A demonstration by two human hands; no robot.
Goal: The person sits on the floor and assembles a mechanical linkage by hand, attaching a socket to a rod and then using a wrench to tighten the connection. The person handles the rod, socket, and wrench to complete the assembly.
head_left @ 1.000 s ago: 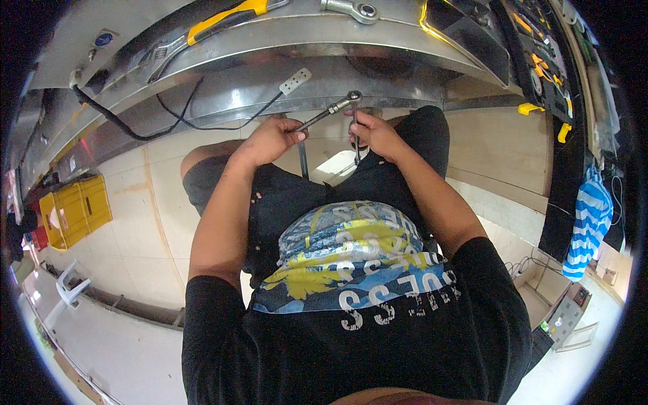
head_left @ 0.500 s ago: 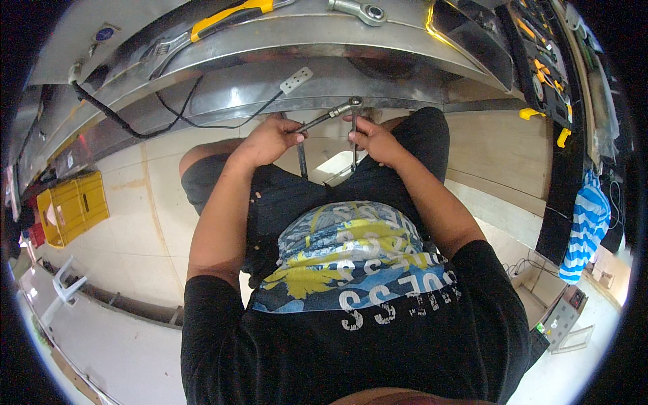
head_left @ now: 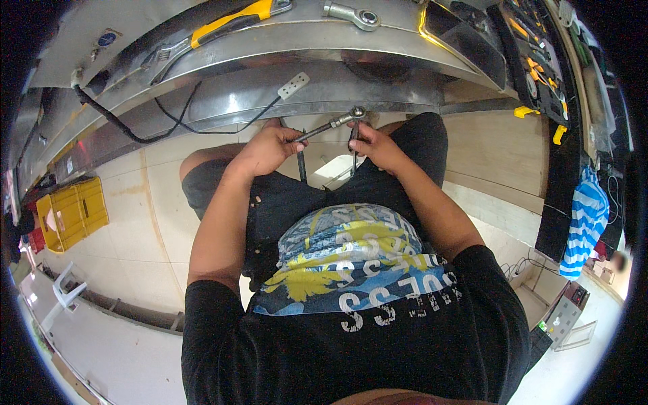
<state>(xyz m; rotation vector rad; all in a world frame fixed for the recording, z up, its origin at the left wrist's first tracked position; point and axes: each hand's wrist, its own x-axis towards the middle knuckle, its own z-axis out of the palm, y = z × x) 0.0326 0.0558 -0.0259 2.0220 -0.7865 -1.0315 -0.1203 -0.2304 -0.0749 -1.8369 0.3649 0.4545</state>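
Both hands are over my lap, in front of the metal bench. My left hand (head_left: pixel 268 150) is closed round the lower left end of a metal rod-end joint (head_left: pixel 327 125), whose threaded shank slants up to the right. The ringed head at its upper end sits just above my right hand (head_left: pixel 378 150). Between the thumb and fingers of my right hand is a slender dark bar (head_left: pixel 354 132), upright under the ringed head. Whether it passes into the ring or only touches it, I cannot tell.
On the bench (head_left: pixel 398 42) lie a yellow-handled adjustable wrench (head_left: pixel 229 25), another rod-end joint (head_left: pixel 354 15) and a dark, yellow-edged flat object (head_left: pixel 466 44). A white power strip (head_left: pixel 293 86) hangs on its cable below. A yellow crate (head_left: pixel 74 212) stands left; a tool tray (head_left: pixel 540 67) lies right.
The joint's ringed head has dropped slightly, and both hands are a little lower. Each hand keeps its hold.
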